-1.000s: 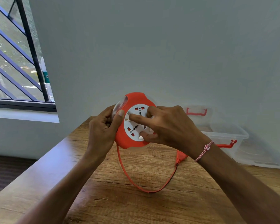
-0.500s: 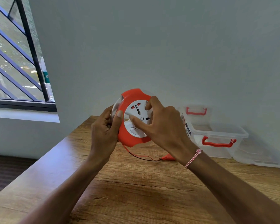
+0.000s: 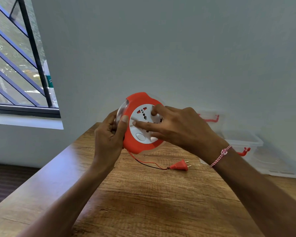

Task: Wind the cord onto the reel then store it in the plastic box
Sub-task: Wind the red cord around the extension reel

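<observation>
An orange round reel (image 3: 137, 146) with a white socket face is held upright above the wooden table (image 3: 143, 202). My left hand (image 3: 108, 137) grips its left rim, thumb on the front. My right hand (image 3: 176, 129) lies across the white face, fingers pressed on the central disc. A short length of orange cord (image 3: 147, 164) hangs from the reel's bottom and ends in an orange two-pin plug (image 3: 179, 166) lying on the table. The clear plastic box (image 3: 244, 142) with red latches stands at the back right, partly hidden behind my right wrist.
A clear lid (image 3: 278, 168) lies flat to the right of the box against the grey wall. A barred window (image 3: 19, 65) is at the left. The table's left edge runs diagonally, with dark floor (image 3: 7, 182) below it.
The long cord loop on the table has been drawn into the reel, leaving a short tail. The plug has slid closer to the reel, and the white face has turned under my right hand.
</observation>
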